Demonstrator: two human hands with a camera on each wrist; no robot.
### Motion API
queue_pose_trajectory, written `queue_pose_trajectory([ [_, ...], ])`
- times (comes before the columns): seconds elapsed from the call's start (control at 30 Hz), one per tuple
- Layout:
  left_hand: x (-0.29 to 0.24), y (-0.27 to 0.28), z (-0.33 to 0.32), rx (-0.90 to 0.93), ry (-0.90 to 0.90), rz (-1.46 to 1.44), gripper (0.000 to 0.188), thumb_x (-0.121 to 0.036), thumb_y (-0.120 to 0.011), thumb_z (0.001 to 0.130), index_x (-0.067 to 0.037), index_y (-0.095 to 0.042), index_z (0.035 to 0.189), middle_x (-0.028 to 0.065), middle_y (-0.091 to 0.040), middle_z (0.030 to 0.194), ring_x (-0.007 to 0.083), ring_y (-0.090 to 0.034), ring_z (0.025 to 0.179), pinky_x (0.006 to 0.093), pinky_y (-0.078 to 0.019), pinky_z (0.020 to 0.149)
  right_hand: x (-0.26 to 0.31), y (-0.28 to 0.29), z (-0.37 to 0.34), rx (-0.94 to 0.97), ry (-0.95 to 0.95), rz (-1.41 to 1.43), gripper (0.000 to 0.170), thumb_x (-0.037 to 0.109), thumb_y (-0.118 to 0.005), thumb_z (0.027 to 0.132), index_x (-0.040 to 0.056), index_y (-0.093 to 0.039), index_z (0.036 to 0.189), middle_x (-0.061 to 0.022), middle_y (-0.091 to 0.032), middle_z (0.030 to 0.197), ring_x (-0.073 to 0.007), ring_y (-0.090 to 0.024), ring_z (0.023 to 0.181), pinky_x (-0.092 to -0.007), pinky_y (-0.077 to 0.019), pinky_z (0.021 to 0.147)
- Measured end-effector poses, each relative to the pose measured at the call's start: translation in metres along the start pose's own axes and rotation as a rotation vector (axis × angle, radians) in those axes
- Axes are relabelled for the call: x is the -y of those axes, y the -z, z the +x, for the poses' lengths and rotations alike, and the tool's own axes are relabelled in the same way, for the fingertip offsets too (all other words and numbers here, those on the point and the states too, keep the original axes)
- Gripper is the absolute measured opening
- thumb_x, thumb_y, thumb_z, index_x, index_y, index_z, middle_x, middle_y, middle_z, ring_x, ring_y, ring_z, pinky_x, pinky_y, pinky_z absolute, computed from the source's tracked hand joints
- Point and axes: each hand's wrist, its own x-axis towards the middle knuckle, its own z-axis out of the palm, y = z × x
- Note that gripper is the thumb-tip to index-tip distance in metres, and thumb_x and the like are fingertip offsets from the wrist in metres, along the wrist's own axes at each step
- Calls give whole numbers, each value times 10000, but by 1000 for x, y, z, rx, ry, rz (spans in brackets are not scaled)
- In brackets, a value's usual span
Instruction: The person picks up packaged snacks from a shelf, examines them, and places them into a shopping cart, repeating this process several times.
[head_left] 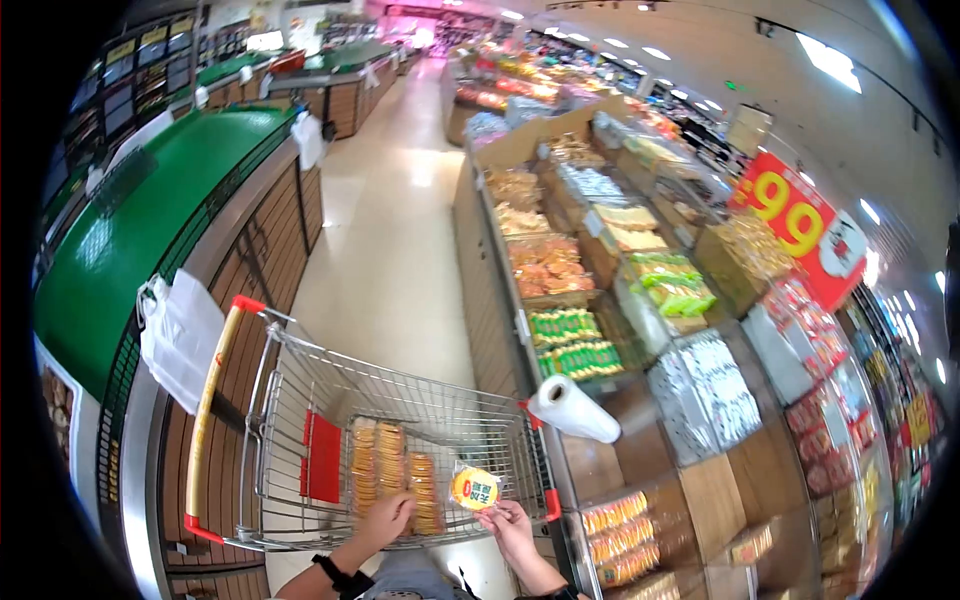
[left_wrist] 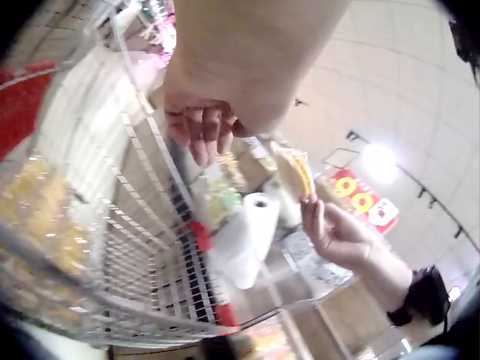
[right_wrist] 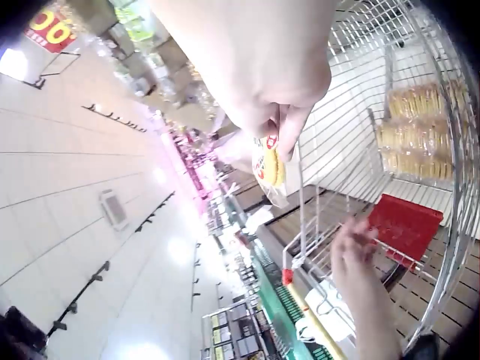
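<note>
A small round yellow packet in clear wrap (head_left: 474, 488) is pinched at its lower edge by the right hand (head_left: 512, 530), above the shopping cart (head_left: 400, 370). The right wrist view shows the packet (right_wrist: 268, 166) between thumb and fingers. To its left the left hand (head_left: 388, 520) hovers with bent, relaxed fingers over stacked packs of yellow-orange snacks (head_left: 378, 460) in the cart. In the left wrist view the left hand (left_wrist: 202, 127) holds nothing. The snack packs (right_wrist: 420, 135) lie beside a red panel (right_wrist: 405, 225).
A plastic bag roll (head_left: 575, 408) lies on the edge of the display bins right of the cart. Bins hold green packs (head_left: 575, 342) and orange packs (head_left: 620, 538). On the left stands a green-topped counter (head_left: 150, 230) with a white bag (head_left: 182, 340). An aisle (head_left: 390, 240) runs ahead.
</note>
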Motion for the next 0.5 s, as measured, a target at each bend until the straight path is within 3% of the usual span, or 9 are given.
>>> queue_pose_trajectory([
  [0.03,-18,-15,8,31,-47,-139,220,-198,-396,802,-36,-517,888,90,-560,774,206,-536,665,294,-423,557,12,6,-21,-7,31,15,146,-77,-419,740,4,-426,862,-163,-534,820,-269,-561,749,-300,-484,661],
  [0.1,-75,-37,15,256,41,-411,223,-214,-396,819,-23,-505,858,35,-548,719,109,-513,613,224,-406,527,29,25,-63,-10,115,53,142,-85,-408,736,-12,-419,858,-160,-536,807,-254,-568,721,-296,-487,652],
  [0.2,-132,-78,7,448,-19,-422,180,-199,-438,809,-28,-488,829,5,-508,693,43,-456,550,172,-376,489,65,46,-126,-94,312,-72,145,-71,-409,741,-21,-393,876,-151,-532,775,-241,-569,696,-292,-491,626],
  [0.3,-176,-113,-20,710,79,-841,137,-158,-489,784,-27,-466,814,0,-482,640,34,-425,495,159,-352,450,95,78,-182,-122,443,-158,134,-39,-406,761,-20,-380,891,-127,-536,737,-214,-565,680,-291,-484,611],
  [0.4,-207,-145,-56,877,129,-932,142,-155,-510,772,-31,-466,825,-6,-474,626,30,-403,477,151,-330,422,109,116,-224,-197,534,-222,161,3,-429,773,-5,-413,933,-83,-540,712,-146,-541,619,-237,-448,549],
  [0.5,-240,-167,-88,858,-11,-762,149,-135,-529,758,-21,-463,829,2,-490,637,30,-413,477,145,-319,412,127,135,-261,-285,655,-363,164,32,-449,781,-12,-425,938,-57,-525,701,-113,-524,620,-217,-443,566],
])
